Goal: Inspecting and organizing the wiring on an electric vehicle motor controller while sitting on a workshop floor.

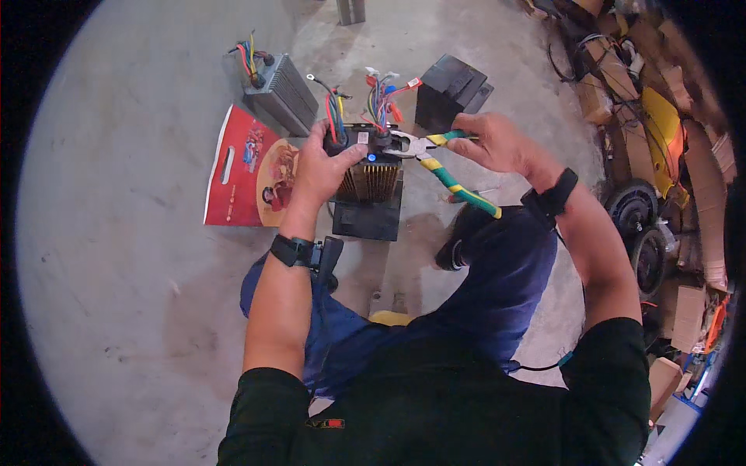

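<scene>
My left hand [322, 167] grips a finned metal controller box [371, 180] with a bundle of coloured wires [373, 97] sprouting from its top; the box rests on a black block [369, 220]. My right hand [497, 144] holds pliers with green-and-yellow handles [454, 182]. The pliers' jaws [404, 144] bite at the top end of the box, right beside my left thumb. Both wrists wear black bands.
A second finned grey controller [280, 93] with wires lies on the concrete floor beyond. A red printed bag [245, 167] lies flat at left. A black battery box [451, 89] sits behind. Cardboard boxes, wheels [637, 225] and clutter line the right side.
</scene>
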Demonstrator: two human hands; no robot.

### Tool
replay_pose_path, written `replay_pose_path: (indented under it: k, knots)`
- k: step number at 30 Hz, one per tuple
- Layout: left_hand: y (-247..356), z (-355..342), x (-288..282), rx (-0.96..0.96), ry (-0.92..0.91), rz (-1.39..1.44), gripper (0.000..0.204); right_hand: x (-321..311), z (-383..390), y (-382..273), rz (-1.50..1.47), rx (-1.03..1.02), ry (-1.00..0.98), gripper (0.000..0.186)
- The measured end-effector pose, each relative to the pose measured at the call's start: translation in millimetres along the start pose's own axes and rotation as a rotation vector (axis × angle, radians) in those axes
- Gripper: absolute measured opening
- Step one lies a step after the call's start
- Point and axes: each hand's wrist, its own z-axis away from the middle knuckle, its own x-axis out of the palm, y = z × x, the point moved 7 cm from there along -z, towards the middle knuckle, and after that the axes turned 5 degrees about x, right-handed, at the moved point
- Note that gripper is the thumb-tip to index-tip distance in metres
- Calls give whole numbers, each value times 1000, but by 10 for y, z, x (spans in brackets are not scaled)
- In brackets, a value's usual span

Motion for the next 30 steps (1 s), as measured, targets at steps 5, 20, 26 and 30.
replay_pose_path:
  k: [5,20,26,30]
  knots:
    - [141,26,-21,-20,1,-53,64,31,-203,63,38,-29,-61,44]
    - [293,49,72,-35,73,-102,69,68,-456,37,267,-113,-160,55]
    - [234,50,66,-81,88,-149,85,35,-288,-7,249,-144,-7,58]
    - [217,36,87,-61,64,-154,84,121,-208,73,215,-101,-5,54]
